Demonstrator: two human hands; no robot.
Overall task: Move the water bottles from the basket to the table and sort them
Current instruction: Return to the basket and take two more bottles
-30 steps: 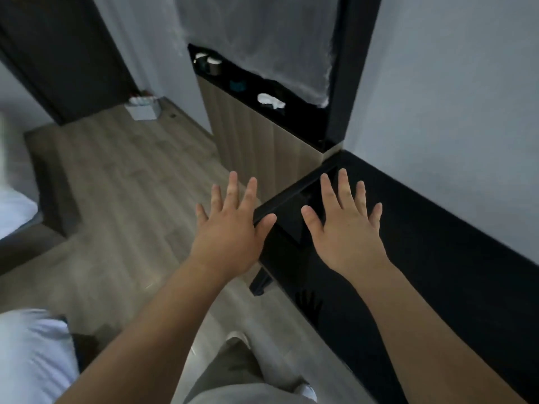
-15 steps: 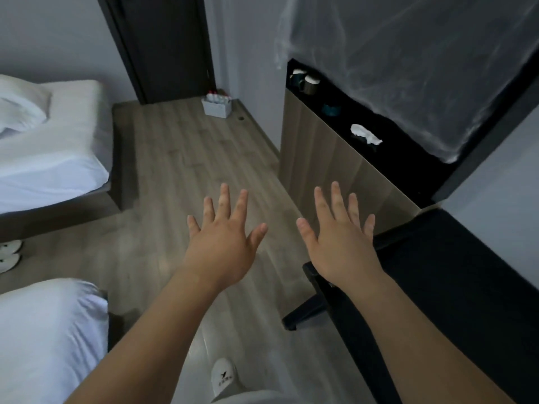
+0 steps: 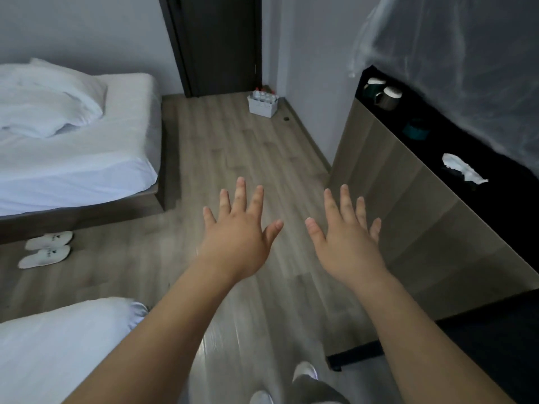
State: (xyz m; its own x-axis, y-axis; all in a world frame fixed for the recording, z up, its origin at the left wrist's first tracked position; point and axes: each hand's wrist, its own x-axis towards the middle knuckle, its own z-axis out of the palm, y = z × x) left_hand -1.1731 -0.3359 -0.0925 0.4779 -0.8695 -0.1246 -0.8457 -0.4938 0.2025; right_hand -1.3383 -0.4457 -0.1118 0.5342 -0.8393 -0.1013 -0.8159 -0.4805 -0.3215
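Bed [image 3: 87, 158] at far left. Left hand [image 3: 237, 237] palm down, fingers straight and spread, holds nothing. White basket [image 3: 262, 107] on the floor by the far door, water bottles [image 3: 264, 94] inside, well apart from both hands. Right hand [image 3: 347, 246] likewise spread, empty. Dark table [image 3: 501, 339] at lower right.

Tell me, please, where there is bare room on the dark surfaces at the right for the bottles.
The near corner of the black table looks bare. On the cabinet top, a bare patch lies between the teal object and the crumpled tissue; two mugs crowd its far end.
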